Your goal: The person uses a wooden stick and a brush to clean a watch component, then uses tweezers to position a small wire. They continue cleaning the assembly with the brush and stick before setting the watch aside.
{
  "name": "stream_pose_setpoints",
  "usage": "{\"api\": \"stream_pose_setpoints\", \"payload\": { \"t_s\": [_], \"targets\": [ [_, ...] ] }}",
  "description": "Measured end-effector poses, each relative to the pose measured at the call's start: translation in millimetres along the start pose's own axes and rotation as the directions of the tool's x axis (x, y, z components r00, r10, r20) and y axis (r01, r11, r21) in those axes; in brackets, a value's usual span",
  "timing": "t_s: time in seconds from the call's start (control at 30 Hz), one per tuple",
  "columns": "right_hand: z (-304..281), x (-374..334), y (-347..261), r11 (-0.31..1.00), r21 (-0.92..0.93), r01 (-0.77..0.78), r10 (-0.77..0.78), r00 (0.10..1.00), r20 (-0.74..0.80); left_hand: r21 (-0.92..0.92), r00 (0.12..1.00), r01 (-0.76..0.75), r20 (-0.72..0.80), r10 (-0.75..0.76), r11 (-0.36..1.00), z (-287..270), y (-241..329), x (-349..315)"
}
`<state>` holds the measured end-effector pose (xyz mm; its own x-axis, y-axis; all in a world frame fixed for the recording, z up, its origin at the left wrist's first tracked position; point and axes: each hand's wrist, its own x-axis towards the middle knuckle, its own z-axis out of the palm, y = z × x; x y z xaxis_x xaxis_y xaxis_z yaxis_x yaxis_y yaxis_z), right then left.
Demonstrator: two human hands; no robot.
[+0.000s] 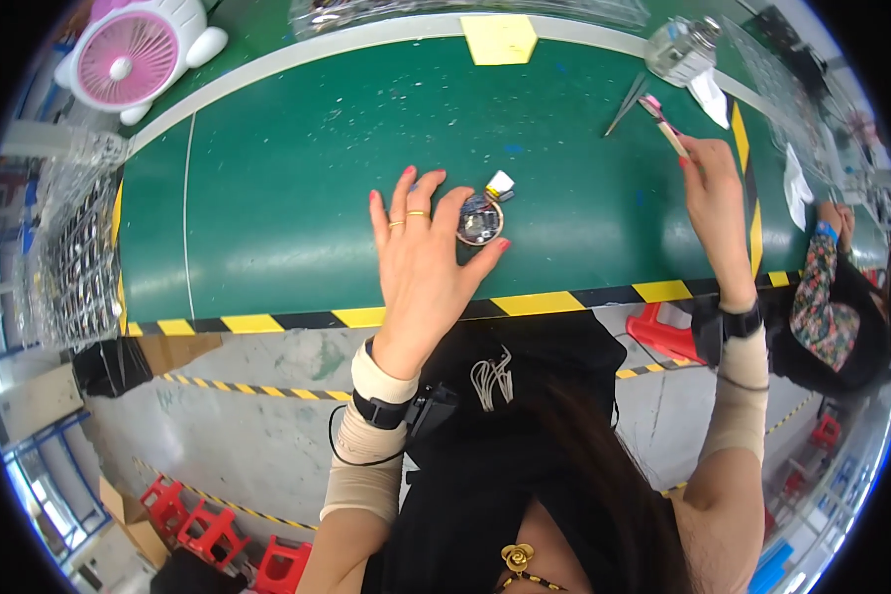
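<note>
My left hand (418, 247) lies on the green mat, its thumb and index finger closed around the rim of a small round watch-like case (481, 226). Inside that open case, dark electronic parts show. A little white and yellow piece (500, 184) sits against its far edge; whether it is joined on cannot be made out. Off to the right, my right hand (713, 193) grips the pale handle of a toothbrush (665, 123) with a pink head end. Beside the brush, a pair of dark tweezers (625, 105) rests on the mat.
A clear bottle (681, 51) with a metal top stands at the far right beside white tissue (708, 97). Yellow paper (500, 40) lies at the back. A pink and white fan (129, 57) and stacked wire trays (74, 257) occupy the left. A co-worker's sleeve (824, 302) is at right.
</note>
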<state>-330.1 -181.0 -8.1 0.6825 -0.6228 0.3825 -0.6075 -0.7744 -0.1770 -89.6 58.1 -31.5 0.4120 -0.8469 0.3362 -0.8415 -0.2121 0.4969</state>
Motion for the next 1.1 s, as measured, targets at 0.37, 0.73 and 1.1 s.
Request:
{"api": "stream_pose_setpoints", "payload": {
  "t_s": [0.37,0.73,1.1],
  "targets": [
    [22.9,8.5,-127.7,0.196,0.889,-0.415,-0.253,0.854,0.454,-0.135,0.997,0.05,0.067,-0.042,0.99,-10.3,-4.9,-0.3],
    [49.6,14.4,-133.8,0.441,0.897,0.022,-0.422,0.887,0.186,-0.205,0.999,0.047,0.01,-0.046,0.978,-3.9,-4.9,2.3],
    [48.1,18.0,-137.8,0.488,0.872,0.042,-0.486,0.843,0.232,-0.189,1.0,0.01,0.012,-0.008,0.982,-1.7,-2.8,3.2]
  ]
}}
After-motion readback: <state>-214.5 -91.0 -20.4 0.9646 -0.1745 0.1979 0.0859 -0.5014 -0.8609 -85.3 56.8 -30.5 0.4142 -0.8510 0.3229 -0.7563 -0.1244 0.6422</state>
